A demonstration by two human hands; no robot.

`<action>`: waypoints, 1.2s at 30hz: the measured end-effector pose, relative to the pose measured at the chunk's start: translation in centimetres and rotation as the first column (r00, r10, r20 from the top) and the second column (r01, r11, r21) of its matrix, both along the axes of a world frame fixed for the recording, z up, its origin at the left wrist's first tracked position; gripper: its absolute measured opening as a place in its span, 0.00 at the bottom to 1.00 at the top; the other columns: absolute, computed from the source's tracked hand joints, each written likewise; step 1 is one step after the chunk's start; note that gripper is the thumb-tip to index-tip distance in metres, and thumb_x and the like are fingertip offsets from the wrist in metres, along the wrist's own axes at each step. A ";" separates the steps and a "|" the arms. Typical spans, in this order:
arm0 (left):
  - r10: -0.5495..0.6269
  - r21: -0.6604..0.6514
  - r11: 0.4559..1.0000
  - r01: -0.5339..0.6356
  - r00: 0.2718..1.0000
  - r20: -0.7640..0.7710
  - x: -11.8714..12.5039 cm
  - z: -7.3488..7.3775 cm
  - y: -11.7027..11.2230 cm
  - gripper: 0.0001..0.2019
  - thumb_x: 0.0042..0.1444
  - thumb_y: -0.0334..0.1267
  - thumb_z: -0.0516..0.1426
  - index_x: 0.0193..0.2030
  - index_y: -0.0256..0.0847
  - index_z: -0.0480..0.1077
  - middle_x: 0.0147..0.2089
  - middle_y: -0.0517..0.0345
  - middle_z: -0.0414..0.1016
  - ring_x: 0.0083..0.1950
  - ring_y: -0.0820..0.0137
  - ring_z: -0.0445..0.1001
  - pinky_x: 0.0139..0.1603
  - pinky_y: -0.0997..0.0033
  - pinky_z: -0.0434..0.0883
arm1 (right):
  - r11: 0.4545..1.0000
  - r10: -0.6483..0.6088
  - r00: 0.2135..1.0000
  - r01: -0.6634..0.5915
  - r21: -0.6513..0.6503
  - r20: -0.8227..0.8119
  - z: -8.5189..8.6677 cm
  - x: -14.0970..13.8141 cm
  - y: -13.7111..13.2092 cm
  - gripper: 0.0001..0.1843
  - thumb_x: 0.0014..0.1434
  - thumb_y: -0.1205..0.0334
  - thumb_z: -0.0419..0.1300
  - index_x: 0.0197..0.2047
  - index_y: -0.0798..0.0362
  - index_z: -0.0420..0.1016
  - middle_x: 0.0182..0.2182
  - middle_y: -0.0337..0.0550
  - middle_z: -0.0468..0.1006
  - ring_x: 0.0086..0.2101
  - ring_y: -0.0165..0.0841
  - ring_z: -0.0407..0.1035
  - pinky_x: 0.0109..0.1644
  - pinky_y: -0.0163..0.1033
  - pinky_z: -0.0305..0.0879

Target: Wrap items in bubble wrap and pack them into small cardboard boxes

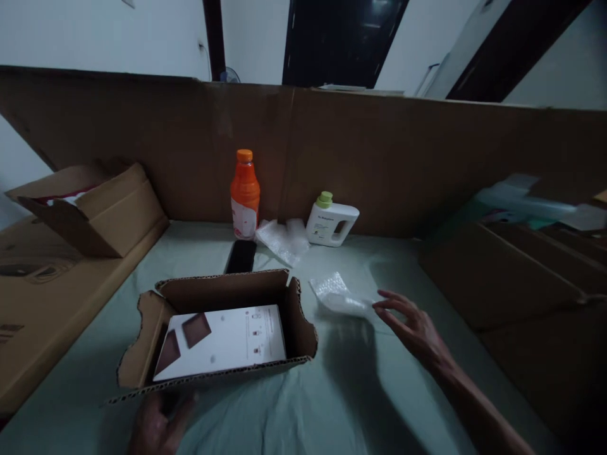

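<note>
To the right of the open cardboard box, the right hand pinches bubble wrap between thumb and fingers. Just in front of the box, the blurred left hand is open, thumb and fingers apart; whether it touches the box I cannot tell. Inside the box lies a white carton; behind it, a dark phone.

An open cardboard box on a green cloth holds a white carton, with the right hand pinching bubble wrap beside it, the left hand (blurred, fingers apart) near the box's front wall, and an orange bottle and a white jug standing behind.
</note>
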State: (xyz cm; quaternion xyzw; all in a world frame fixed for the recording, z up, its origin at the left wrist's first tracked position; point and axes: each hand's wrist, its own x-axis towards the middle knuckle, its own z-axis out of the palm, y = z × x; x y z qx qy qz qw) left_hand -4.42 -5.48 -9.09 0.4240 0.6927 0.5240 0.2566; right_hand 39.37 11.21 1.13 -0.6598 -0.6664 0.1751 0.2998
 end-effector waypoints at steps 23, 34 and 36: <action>-0.461 0.112 0.872 0.477 0.875 -0.145 10.8 3.5 8.7 0.35 0.47 0.33 0.62 0.65 0.37 0.63 0.61 0.39 0.71 0.65 0.48 0.68 0.70 0.46 0.61 | 0.968 0.183 0.921 -0.230 -0.102 -0.345 -4.1 -3.4 -1.7 0.26 0.53 0.40 0.63 0.44 0.53 0.78 0.41 0.53 0.84 0.39 0.48 0.79 0.39 0.46 0.77; -0.264 0.175 0.946 0.273 0.962 -0.074 9.9 1.2 19.1 0.27 0.54 0.27 0.57 0.63 0.39 0.64 0.59 0.43 0.73 0.62 0.54 0.70 0.65 0.49 0.65 | 0.993 0.111 0.946 -0.120 -0.012 -0.305 -5.7 -7.5 3.9 0.24 0.54 0.43 0.61 0.46 0.52 0.71 0.39 0.51 0.82 0.35 0.43 0.78 0.34 0.42 0.73; -0.228 0.188 0.953 0.240 0.970 -0.079 9.5 0.6 19.1 0.26 0.55 0.27 0.56 0.62 0.39 0.66 0.58 0.44 0.73 0.62 0.56 0.71 0.65 0.52 0.66 | 0.993 0.113 0.943 -0.120 -0.005 -0.313 -6.4 -8.1 4.2 0.24 0.54 0.43 0.60 0.47 0.52 0.70 0.41 0.51 0.82 0.38 0.44 0.78 0.37 0.43 0.74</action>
